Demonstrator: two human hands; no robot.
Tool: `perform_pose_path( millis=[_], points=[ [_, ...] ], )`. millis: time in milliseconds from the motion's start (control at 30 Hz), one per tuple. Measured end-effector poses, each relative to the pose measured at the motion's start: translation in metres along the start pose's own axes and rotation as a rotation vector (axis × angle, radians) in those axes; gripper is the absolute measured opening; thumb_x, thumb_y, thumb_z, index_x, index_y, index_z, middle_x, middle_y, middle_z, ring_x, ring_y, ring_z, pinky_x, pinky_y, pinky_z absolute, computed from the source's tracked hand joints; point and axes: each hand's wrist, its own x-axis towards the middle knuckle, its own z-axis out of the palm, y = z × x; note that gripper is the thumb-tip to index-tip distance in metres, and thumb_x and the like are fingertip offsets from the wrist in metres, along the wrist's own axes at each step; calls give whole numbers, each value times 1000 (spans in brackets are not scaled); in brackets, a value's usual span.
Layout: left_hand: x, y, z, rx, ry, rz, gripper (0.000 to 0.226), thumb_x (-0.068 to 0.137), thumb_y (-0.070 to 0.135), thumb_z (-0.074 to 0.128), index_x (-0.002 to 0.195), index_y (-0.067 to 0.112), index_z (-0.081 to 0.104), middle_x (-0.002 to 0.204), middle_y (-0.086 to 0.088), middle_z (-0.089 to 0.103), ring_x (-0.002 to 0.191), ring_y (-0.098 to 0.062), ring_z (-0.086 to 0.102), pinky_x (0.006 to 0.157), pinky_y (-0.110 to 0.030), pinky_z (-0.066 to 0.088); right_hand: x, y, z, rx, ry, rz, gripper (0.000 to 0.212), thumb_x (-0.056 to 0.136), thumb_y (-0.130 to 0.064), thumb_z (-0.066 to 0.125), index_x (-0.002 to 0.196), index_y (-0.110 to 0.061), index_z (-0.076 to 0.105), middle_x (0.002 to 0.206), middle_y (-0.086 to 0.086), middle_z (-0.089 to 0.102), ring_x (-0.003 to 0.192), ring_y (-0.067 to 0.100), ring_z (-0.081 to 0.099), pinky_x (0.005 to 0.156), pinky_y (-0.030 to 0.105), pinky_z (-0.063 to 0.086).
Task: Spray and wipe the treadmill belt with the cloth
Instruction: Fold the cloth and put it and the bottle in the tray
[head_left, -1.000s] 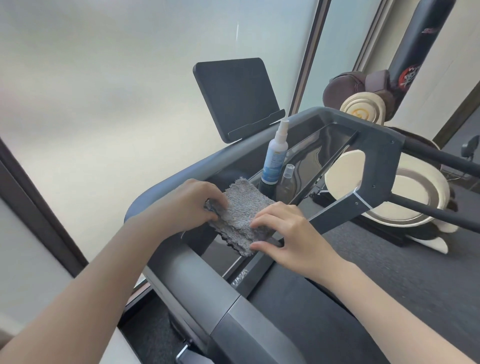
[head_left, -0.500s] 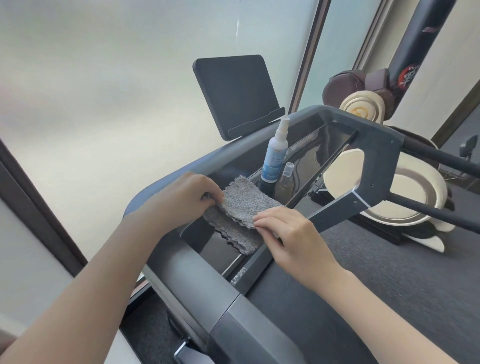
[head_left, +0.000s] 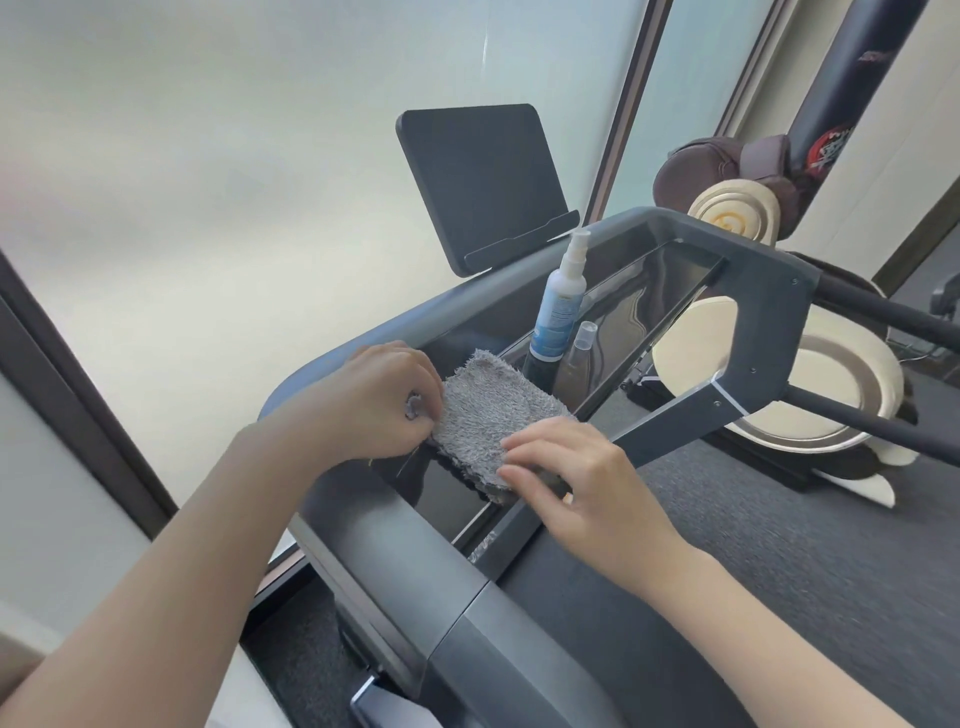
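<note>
A grey fluffy cloth (head_left: 493, 421) lies folded on the treadmill's console tray (head_left: 447, 499). My left hand (head_left: 374, 400) pinches its left edge. Over its near right corner my right hand (head_left: 576, 478) presses down with curled fingers. Just behind the cloth a white spray bottle with a blue label (head_left: 558, 306) stands upright in a cup holder, its clear cap (head_left: 582, 345) beside it. The dark treadmill belt (head_left: 597, 623) runs below the console at lower right.
A black tablet holder (head_left: 483, 182) rises behind the console. The grey console frame (head_left: 763, 332) and handrails (head_left: 883, 322) extend right. Cream exercise equipment (head_left: 831, 384) and a punching bag (head_left: 841, 88) stand on the grey carpet beyond. A frosted window fills the left.
The cloth has been folded over into a smaller, flatter stack. My right hand slid onto its near corner and my left hand closed on its left edge.
</note>
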Motion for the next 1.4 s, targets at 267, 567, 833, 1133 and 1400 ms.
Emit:
perform_pose_path(
  millis=[267,567,833,1133,1400],
  points=[
    [67,22,13,107,32,-8,41,96,3,44,126,24,65,127,4,59,127,-18,40,104,-36,27,20,47,-19,-82,-75,602,18,91,-28,56,89,-14,66,88,1,57,86,18,53,80,31,42],
    [92,12,20,264,-160,29,36,90,6,53,120,22,66,129,2,52,131,-18,33,105,-37,23,28,51,-14,286,-109,782,10,82,-30,67,83,-20,64,73,3,67,67,13,60,70,28,46],
    [115,15,18,202,-23,38,34,87,-1,49,112,18,60,113,2,62,115,-18,47,85,-27,20,38,61,-22,184,31,752,8,81,-20,68,85,-13,68,78,5,69,68,10,56,64,18,42],
    [112,13,28,233,-4,38,35,89,8,56,122,19,57,117,1,55,119,-20,42,97,-33,27,34,77,-14,-35,-8,678,14,82,-25,67,94,-16,63,86,1,60,79,13,52,72,24,41],
    [85,30,13,228,-246,27,60,79,52,72,130,22,62,138,6,56,129,-15,47,110,-33,31,26,54,-5,-150,-282,254,54,95,-44,40,143,-21,35,151,-7,32,142,5,19,118,31,13]
  ],
)
